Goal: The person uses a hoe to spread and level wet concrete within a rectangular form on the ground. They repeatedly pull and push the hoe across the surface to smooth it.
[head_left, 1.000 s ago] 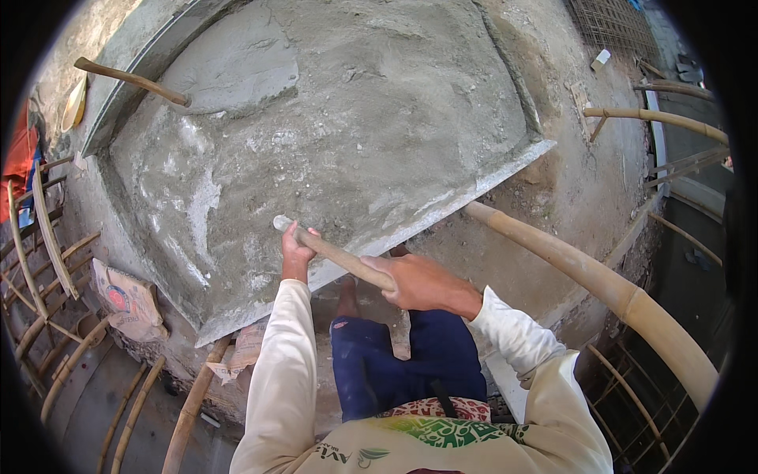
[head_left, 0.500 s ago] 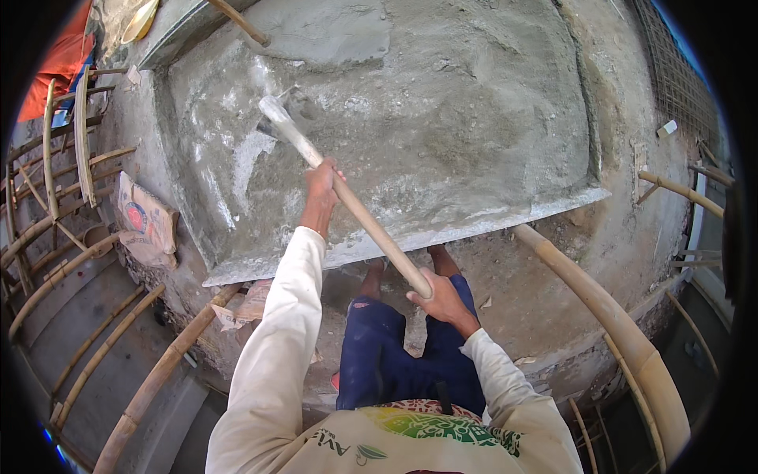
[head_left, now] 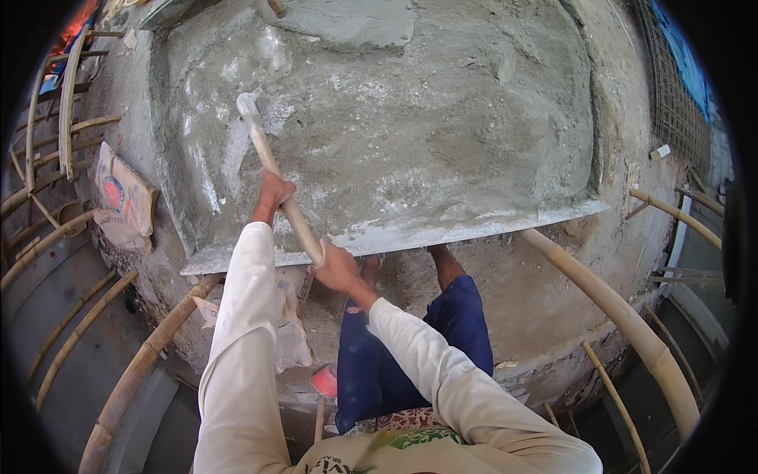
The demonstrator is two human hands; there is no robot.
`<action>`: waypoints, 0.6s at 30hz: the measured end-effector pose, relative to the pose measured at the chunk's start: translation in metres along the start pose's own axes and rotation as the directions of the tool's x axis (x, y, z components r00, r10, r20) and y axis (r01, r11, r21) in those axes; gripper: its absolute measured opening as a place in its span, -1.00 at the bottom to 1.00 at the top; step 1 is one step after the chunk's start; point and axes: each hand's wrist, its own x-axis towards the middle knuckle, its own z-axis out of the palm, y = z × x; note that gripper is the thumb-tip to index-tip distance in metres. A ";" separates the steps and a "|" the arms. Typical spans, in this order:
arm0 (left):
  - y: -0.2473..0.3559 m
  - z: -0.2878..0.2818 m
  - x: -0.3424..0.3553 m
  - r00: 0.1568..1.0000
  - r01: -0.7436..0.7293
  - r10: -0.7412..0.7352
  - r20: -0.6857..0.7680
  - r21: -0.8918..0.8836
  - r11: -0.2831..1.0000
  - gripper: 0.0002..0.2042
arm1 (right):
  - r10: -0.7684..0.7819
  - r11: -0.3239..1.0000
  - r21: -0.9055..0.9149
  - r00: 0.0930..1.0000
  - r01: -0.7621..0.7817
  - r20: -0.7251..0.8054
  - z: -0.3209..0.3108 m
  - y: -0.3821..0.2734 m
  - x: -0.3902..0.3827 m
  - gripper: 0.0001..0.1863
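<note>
Grey wet mortar (head_left: pixel 442 118) fills the wide flat mixing tray (head_left: pixel 237 259) in front of us in the head view, heaped and streaked with lighter wet patches. We hold a long pale wooden tool handle (head_left: pixel 272 170) with both hands. Our left hand (head_left: pixel 273 194) is wrapped shut around the handle about halfway up, and our right hand (head_left: pixel 338 270) is closed around its lower end, just at the near edge of the tray. The handle slants up and to the left from the right hand, past the left hand, and its far end lies in the mortar beyond the left hand; the tool's head is too coated in mortar to make out. Both arms wear long cream sleeves (head_left: pixel 245 332). Below the right hand we see blue shorts (head_left: pixel 395 355). A thick curved bamboo pole (head_left: pixel 624 324) runs well to the right of the right hand, and a printed paper cement sack (head_left: pixel 122 197) lies to the left of the left hand, beside the tray.
</note>
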 end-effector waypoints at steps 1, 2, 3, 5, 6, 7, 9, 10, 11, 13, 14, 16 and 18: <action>-0.050 -0.024 0.003 0.996 -0.082 0.081 -0.045 -0.025 0.996 -0.08 | -0.015 1.000 0.005 0.999 0.015 0.032 0.019 -0.021 -0.022 -0.44; -0.026 0.011 -0.029 0.993 0.002 0.013 0.113 -0.130 0.992 -0.03 | 0.040 0.999 0.015 0.999 -0.040 -0.002 0.011 0.007 -0.044 -0.44; -0.057 0.006 -0.035 0.996 -0.037 0.042 0.078 -0.072 0.997 0.01 | 0.005 0.999 0.054 1.000 -0.006 0.026 0.022 -0.005 -0.066 -0.43; -0.067 0.028 -0.064 0.987 -0.026 0.033 0.157 -0.049 0.998 0.10 | 0.073 0.992 0.096 0.996 -0.078 0.058 0.011 0.001 -0.111 -0.42; -0.041 0.055 -0.098 0.966 0.019 -0.001 0.259 -0.068 0.997 0.15 | 0.133 0.987 0.085 0.991 -0.135 0.034 -0.002 0.013 -0.131 -0.42; -0.035 0.068 -0.119 0.959 0.049 -0.031 0.281 -0.058 0.997 0.16 | 0.168 0.982 0.083 0.985 -0.170 0.032 -0.010 0.019 -0.150 -0.43; -0.014 0.093 -0.161 0.941 0.081 -0.053 0.335 -0.068 0.994 0.08 | 0.217 0.971 0.098 0.976 -0.218 0.025 -0.036 0.033 -0.183 -0.46; 0.000 0.099 -0.183 0.930 0.092 -0.054 0.363 -0.088 0.992 0.01 | 0.222 0.972 0.079 0.975 -0.222 0.008 -0.052 0.037 -0.193 -0.47; 0.003 0.104 -0.188 0.907 0.120 -0.055 0.418 -0.130 0.984 -0.07 | 0.222 0.973 0.061 0.975 -0.222 0.001 -0.066 0.037 -0.204 -0.49; 0.018 0.119 -0.187 0.852 0.177 -0.043 0.522 -0.211 0.961 -0.22 | 0.214 0.977 0.020 0.977 -0.214 0.015 -0.111 0.031 -0.217 -0.51; 0.024 0.128 -0.169 0.815 0.259 0.012 0.579 -0.383 0.887 -0.29 | 0.194 0.981 -0.009 0.980 -0.194 0.037 -0.151 0.016 -0.215 -0.52; 0.028 0.137 -0.122 0.756 0.419 0.157 0.635 -0.655 0.629 -0.44 | 0.094 0.992 -0.086 0.994 -0.090 0.051 -0.223 -0.003 -0.204 -0.55; 0.083 0.158 -0.110 0.761 0.594 0.075 0.644 -0.740 0.315 -0.50 | 0.014 0.982 -0.188 1.000 -0.012 0.012 -0.303 -0.011 -0.201 -0.59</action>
